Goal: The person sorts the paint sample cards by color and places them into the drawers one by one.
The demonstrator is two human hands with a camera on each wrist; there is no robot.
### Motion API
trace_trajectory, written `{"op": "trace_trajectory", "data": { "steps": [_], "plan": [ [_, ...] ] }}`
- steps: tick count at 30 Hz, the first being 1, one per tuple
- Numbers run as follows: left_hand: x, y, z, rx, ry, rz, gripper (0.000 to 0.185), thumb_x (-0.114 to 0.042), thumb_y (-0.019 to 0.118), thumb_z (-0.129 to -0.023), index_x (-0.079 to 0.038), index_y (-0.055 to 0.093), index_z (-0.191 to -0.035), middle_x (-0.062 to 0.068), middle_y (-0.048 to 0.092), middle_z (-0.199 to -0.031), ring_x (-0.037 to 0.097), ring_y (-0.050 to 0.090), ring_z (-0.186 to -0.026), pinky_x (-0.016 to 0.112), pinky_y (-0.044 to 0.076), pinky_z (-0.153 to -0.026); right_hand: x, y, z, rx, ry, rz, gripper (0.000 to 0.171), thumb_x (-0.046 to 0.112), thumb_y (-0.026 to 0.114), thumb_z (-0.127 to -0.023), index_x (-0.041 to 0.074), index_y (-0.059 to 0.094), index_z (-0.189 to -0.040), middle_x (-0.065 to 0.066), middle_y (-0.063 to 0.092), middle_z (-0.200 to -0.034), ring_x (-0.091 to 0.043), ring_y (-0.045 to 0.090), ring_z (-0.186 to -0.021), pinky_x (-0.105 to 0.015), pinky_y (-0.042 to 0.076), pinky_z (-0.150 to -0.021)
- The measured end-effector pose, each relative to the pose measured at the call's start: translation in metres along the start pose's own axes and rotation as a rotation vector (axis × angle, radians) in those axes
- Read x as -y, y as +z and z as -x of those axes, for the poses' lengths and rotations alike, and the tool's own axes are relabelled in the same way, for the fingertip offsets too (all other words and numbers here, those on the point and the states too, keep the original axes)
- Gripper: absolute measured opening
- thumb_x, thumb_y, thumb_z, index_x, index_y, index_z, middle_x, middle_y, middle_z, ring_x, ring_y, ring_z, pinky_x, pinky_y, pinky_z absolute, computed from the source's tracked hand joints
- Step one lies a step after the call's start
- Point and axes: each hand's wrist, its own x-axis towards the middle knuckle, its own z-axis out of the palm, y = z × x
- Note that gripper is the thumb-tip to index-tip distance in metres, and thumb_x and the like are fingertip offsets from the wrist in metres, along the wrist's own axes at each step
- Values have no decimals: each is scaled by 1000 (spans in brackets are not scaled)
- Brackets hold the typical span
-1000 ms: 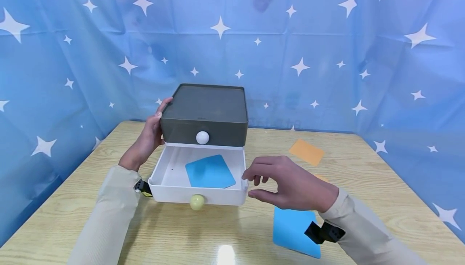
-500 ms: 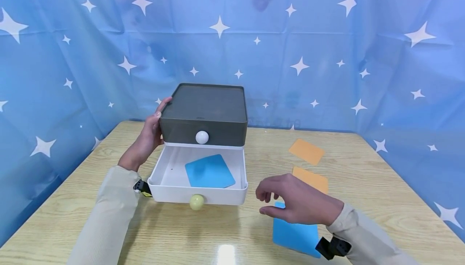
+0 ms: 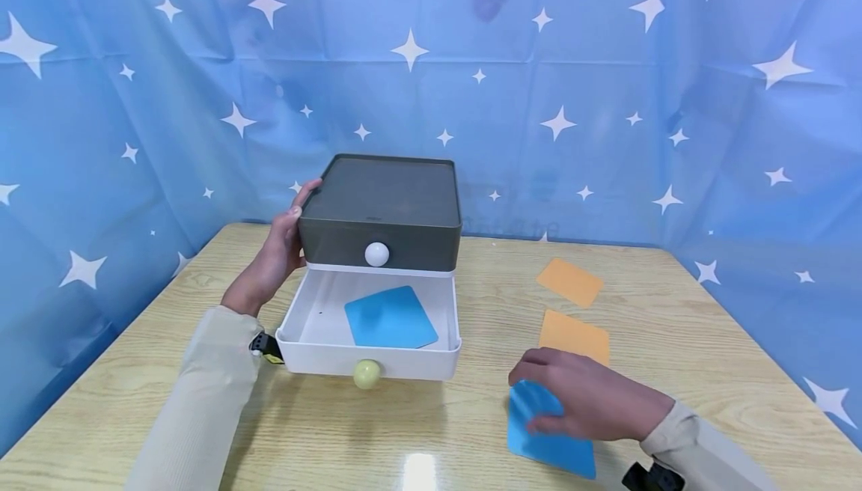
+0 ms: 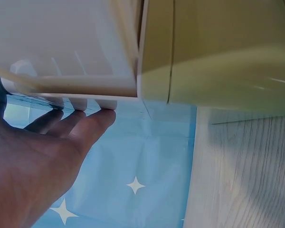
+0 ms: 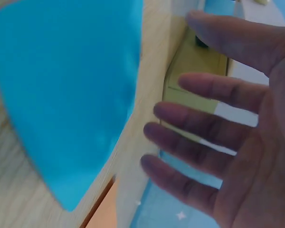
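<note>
A two-tier drawer box (image 3: 380, 191) with a grey upper part stands on the table. Its lower white drawer (image 3: 370, 360) is pulled out and holds a blue sheet (image 3: 390, 319). My left hand (image 3: 272, 259) rests against the box's left side; in the left wrist view its fingers (image 4: 88, 126) lie extended against the wall. My right hand (image 3: 586, 394) is over a second blue sheet (image 3: 552, 452) on the table, thumb and fingers apart. In the right wrist view, that blue sheet (image 5: 71, 85) lies beside the spread fingers, with nothing gripped.
Two orange sheets, a far one (image 3: 571, 281) and a nearer one (image 3: 572, 334), lie right of the box. The upper drawer has a white knob (image 3: 377, 254), the lower a pale green knob (image 3: 367, 374). A starry blue curtain (image 3: 512, 117) hangs behind the wooden table (image 3: 323, 438).
My right hand has moved from beside the drawer's right front corner, right and toward me, over the blue sheet on the table. My left hand and the box have stayed put.
</note>
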Motion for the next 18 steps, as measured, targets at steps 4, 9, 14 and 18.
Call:
{"op": "trace_trajectory", "data": {
  "steps": [4, 9, 14, 18],
  "plan": [
    [0, 0, 0, -4, -3, -1, 58, -59, 6, -100, -51, 6, -157, 3, 3, -168, 46, 27, -142, 53, 40, -93, -4, 5, 7, 28, 53, 29, 60, 60, 75, -80, 26, 62, -128, 3, 58, -128, -19, 60, -110, -33, 56, -82],
    [0, 1, 0, -12, -11, -14, 57, -59, 6, -100, -53, 7, -156, 2, 2, -169, 46, 25, -143, 56, 40, -95, -7, 11, 13, 24, 59, 63, 72, 68, 73, -75, 26, 60, -132, 1, 57, -130, -22, 61, -111, -35, 57, -83],
    [-1, 1, 0, -15, -14, -22, 57, -59, 6, -100, -53, 6, -156, 0, 0, -169, 46, 23, -145, 58, 39, -97, -9, 16, 14, 18, 63, 92, 75, 70, 76, -71, 28, 59, -131, 3, 58, -126, -19, 59, -107, -36, 57, -80],
    [1, 1, 0, -16, -13, -23, 57, -59, 6, -100, -53, 6, -157, 0, 1, -169, 46, 24, -144, 56, 40, -96, -8, 18, 12, 24, 75, 95, 80, 68, 81, -65, 30, 59, -131, 1, 57, -126, -20, 59, -105, -38, 57, -77]
  ]
}}
